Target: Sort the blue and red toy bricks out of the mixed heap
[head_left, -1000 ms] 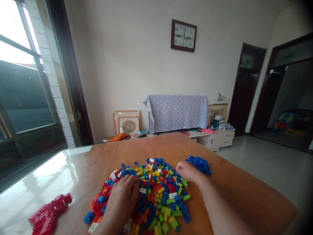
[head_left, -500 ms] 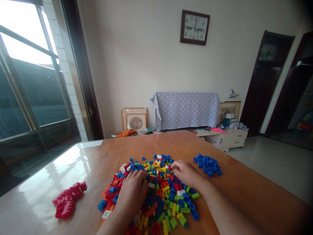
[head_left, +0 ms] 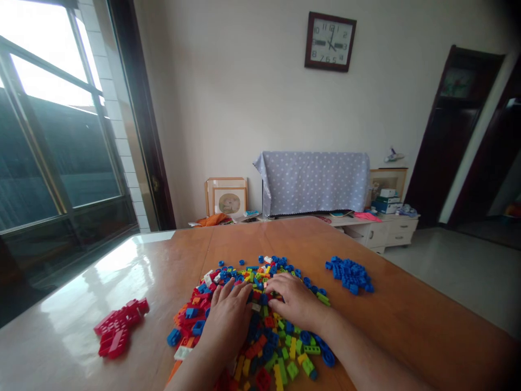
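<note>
One bare left hand [head_left: 230,315], loosely spread, and one bare right hand [head_left: 295,301], curled, its grip too hidden to tell, covered part of the multicoloured plastic brick heap [head_left: 268,323] on the glossy brown wooden table [head_left: 394,320], where broad sweeps could have scattered it, while the dark-framed rectangular clock [head_left: 330,42] showed legible numerals.

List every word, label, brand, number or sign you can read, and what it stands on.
"10", "11", "1", "2", "3", "5", "6", "7", "8": wall clock.
The clock's other numerals and dark panels: too small or blurred to be sure.
Boxes: any print too small to read.
Blocks: no readable text.
</note>
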The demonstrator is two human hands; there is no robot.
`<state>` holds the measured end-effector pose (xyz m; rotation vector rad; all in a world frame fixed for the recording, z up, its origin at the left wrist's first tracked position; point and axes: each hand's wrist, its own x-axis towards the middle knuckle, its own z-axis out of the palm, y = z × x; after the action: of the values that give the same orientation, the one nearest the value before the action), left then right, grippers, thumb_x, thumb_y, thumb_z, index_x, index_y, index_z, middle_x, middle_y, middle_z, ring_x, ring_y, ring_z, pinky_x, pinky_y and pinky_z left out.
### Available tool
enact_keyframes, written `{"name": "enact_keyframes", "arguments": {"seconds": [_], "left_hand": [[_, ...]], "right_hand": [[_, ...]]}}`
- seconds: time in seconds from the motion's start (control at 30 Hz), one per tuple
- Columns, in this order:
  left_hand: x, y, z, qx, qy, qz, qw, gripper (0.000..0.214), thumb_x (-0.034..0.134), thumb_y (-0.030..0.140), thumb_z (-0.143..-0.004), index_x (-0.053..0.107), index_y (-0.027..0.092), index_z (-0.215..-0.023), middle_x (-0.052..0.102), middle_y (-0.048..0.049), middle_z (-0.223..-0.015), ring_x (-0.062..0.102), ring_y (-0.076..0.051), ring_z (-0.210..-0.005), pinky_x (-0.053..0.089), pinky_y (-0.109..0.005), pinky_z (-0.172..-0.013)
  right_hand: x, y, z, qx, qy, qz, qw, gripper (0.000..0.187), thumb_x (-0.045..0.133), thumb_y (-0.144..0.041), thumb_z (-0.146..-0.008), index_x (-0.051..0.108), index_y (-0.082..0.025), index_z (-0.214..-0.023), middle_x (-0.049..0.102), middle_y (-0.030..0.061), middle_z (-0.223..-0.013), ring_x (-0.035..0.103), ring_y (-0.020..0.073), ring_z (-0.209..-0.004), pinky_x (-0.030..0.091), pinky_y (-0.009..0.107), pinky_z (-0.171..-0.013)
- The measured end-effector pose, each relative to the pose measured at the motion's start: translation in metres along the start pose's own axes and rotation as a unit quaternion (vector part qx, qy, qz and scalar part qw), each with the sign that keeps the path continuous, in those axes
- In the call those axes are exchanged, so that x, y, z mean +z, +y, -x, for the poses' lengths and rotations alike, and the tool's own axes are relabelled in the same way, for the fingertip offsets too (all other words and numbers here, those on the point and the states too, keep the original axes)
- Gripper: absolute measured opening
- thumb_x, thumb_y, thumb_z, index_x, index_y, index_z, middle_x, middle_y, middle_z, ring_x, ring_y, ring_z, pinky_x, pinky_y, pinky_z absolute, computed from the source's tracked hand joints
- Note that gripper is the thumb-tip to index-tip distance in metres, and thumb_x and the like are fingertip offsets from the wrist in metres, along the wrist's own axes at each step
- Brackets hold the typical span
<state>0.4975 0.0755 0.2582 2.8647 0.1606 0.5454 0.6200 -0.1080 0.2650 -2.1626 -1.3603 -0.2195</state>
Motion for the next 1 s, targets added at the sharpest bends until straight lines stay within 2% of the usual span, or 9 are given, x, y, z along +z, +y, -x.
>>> {"name": "enact_keyframes", "arguments": {"seconds": [0.13,0.23,0.4,0.47,0.53,0.63,0.73,0.87,1.0], "left_hand": [[-0.004,0.001,-0.002,0.013,0.013,-0.002,1.000,0.035,0.053,0.026,-0.092,0.066,0.026,-0.125,0.066,-0.0060,-0.132,0.047,-0.032,-0.135,0.031,-0.054,-0.116],[-0.007,0.001,-0.004,0.025,0.022,-0.001,0.999,0.029,0.055,0.024,-0.090,0.068,0.028,-0.116,0.070,-0.0054,-0.121,0.054,-0.030,-0.125,0.030,-0.053,-0.115],[-0.011,0.002,-0.006,0.026,0.026,0.000,0.999,0.026,0.054,0.023,-0.090,0.069,0.027,-0.111,0.069,-0.0061,-0.111,0.057,-0.029,-0.108,0.042,-0.046,-0.102],[-0.013,0.002,-0.006,0.024,0.024,0.001,0.999,0.026,0.053,0.024,-0.091,0.069,0.027,-0.112,0.068,-0.0071,-0.109,0.057,-0.028,-0.105,0.045,-0.042,-0.093],[-0.014,0.003,-0.006,0.026,0.026,0.002,0.999,0.026,0.052,0.024,-0.093,0.070,0.026,-0.112,0.068,-0.0078,-0.107,0.056,-0.028,-0.103,0.046,-0.040,-0.091],[-0.016,0.003,-0.006,0.026,0.025,0.007,0.999,0.026,0.050,0.024,-0.094,0.071,0.026,-0.109,0.067,-0.0079,-0.103,0.056,-0.028,-0.100,0.045,-0.039,-0.088],[-0.018,0.003,-0.006,0.029,0.019,0.015,0.999,0.024,0.049,0.025,-0.095,0.072,0.027,-0.103,0.066,-0.0071,-0.100,0.056,-0.027,-0.097,0.045,-0.038,-0.085],[-0.017,0.003,-0.005,0.036,0.018,0.018,0.999,0.023,0.048,0.026,-0.096,0.071,0.027,-0.096,0.066,-0.0056,-0.099,0.058,-0.026,-0.096,0.044,-0.040,-0.089],[-0.015,0.008,-0.004,0.037,0.033,0.027,0.998,0.024,0.050,0.029,-0.095,0.069,0.027,-0.109,0.068,-0.0065,-0.106,0.059,-0.028,-0.101,0.045,-0.043,-0.090]], "right_hand": [[-0.003,0.001,-0.001,0.029,0.019,-0.009,0.999,0.020,0.070,-0.017,-0.077,0.067,-0.024,-0.096,0.071,0.0013,-0.099,0.062,0.0203,-0.099,0.044,0.030,-0.088],[-0.009,0.001,0.000,0.062,0.034,-0.015,0.997,0.017,0.066,-0.017,-0.077,0.064,-0.023,-0.092,0.069,-0.0003,-0.090,0.061,0.0169,-0.083,0.042,0.026,-0.074],[-0.024,0.018,0.003,0.105,0.083,-0.061,0.989,0.014,0.064,-0.017,-0.075,0.061,-0.022,-0.088,0.065,-0.0014,-0.086,0.057,0.0154,-0.081,0.040,0.025,-0.072],[-0.031,0.031,0.003,0.155,0.090,-0.120,0.977,0.010,0.063,-0.020,-0.077,0.062,-0.022,-0.086,0.064,-0.0020,-0.082,0.057,0.0147,-0.078,0.040,0.024,-0.069],[-0.037,0.044,0.004,0.225,0.084,-0.199,0.950,0.008,0.062,-0.026,-0.079,0.064,-0.021,-0.084,0.063,-0.0024,-0.077,0.055,0.0141,-0.073,0.040,0.024,-0.066],[-0.044,0.060,0.006,0.297,0.073,-0.272,0.913,0.017,0.057,-0.034,-0.083,0.066,-0.020,-0.084,0.062,-0.0021,-0.072,0.054,0.0139,-0.068,0.040,0.024,-0.062],[-0.049,0.069,0.009,0.321,0.074,-0.287,0.899,0.025,0.052,-0.040,-0.086,0.065,-0.018,-0.084,0.060,-0.0018,-0.069,0.053,0.0133,-0.063,0.040,0.024,-0.058],[-0.052,0.076,0.012,0.344,0.081,-0.300,0.886,0.029,0.053,-0.046,-0.087,0.061,-0.018,-0.082,0.058,-0.0025,-0.066,0.051,0.0120,-0.059,0.037,0.022,-0.053],[-0.043,0.069,0.009,0.339,0.068,-0.309,0.886,0.026,0.060,-0.043,-0.085,0.063,-0.018,-0.083,0.061,-0.0013,-0.069,0.054,0.0125,-0.061,0.040,0.022,-0.053]]}}
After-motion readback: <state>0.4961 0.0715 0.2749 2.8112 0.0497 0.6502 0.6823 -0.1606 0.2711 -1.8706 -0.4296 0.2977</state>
